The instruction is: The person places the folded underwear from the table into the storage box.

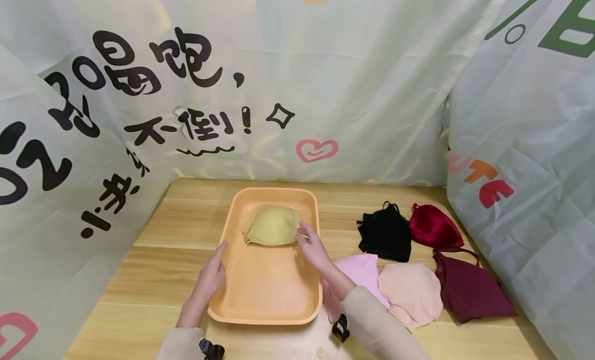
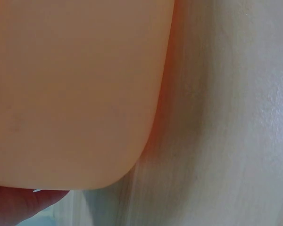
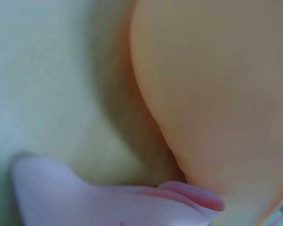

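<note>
An orange tray (image 1: 265,298) lies lengthwise on the table, and a folded khaki-yellow bra (image 1: 274,225) is in its far half. My left hand (image 1: 211,275) holds the tray's left rim. In the left wrist view, the fingers (image 2: 23,205) sit right at the tray's edge. My right hand (image 1: 313,249) reaches over the right rim, its fingers spread and slightly bent beside the bra's right edge. The right wrist view has that hand (image 3: 127,202) low, overlapping the tray's side (image 3: 217,103).
Right of the tray lie a black strappy top (image 1: 386,233), a red bra (image 1: 434,227), a burgundy folded garment (image 1: 474,287), a peach one (image 1: 411,293) and a pink one (image 1: 360,269) partly behind my right forearm. Printed curtains (image 1: 372,102) hang along the table's back and sides.
</note>
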A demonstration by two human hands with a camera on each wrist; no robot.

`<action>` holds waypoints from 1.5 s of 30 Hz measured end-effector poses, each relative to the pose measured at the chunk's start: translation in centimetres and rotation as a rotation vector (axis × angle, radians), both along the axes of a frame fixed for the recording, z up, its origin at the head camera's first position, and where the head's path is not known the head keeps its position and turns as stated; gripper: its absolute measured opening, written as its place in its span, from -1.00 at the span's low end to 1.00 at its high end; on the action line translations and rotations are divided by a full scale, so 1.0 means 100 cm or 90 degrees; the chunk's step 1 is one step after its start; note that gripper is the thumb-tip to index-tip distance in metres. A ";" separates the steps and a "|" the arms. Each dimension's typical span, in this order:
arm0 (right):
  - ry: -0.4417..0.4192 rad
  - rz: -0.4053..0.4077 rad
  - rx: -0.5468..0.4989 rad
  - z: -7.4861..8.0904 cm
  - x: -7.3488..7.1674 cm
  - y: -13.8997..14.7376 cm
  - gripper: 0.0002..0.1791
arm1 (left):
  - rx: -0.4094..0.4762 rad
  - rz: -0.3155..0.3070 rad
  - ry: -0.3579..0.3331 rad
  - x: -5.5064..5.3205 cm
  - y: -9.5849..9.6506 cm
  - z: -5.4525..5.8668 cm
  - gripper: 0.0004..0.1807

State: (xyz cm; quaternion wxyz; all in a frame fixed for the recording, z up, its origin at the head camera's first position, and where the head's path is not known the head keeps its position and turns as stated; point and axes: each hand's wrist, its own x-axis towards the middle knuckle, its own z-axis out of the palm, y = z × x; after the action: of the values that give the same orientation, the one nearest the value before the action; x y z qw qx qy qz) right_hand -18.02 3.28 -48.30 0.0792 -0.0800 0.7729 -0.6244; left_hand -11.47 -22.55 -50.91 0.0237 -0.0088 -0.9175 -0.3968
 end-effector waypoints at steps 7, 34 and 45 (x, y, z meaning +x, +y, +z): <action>0.031 -0.016 -0.075 0.007 0.020 0.009 -0.38 | 0.002 -0.006 0.006 0.001 -0.001 0.000 -0.44; 0.011 -0.171 -0.023 -0.020 0.063 0.086 -0.34 | -0.013 0.002 0.011 0.001 0.000 0.000 -0.44; 0.063 -0.227 0.129 -0.022 0.072 0.109 -0.54 | -0.016 0.004 0.007 0.000 -0.001 -0.002 -0.43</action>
State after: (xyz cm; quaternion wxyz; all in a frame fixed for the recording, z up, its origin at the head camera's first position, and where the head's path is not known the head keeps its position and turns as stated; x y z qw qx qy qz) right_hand -10.81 14.21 -50.50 -0.0625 0.0359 0.8368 -0.5428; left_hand -11.46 -22.67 -51.08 0.0299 -0.0086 -0.9224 -0.3849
